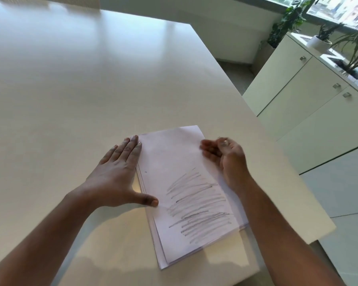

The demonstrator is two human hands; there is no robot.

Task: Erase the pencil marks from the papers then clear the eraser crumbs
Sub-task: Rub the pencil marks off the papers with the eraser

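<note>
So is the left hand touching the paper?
Touching. The head view shows the left hand lying flat, its fingertips and thumb resting on the left edge of the paper stack.

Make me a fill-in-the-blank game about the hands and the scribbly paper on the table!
1. The pencil scribbles cover the ___ half of the top sheet, the half closer to the person.
2. The left hand lies ___ with straight fingers beside the paper stack.
3. The paper stack lies on a white ___.
4. The right hand is at the stack's ___ edge.

Missing words: near; flat; table; right
</note>
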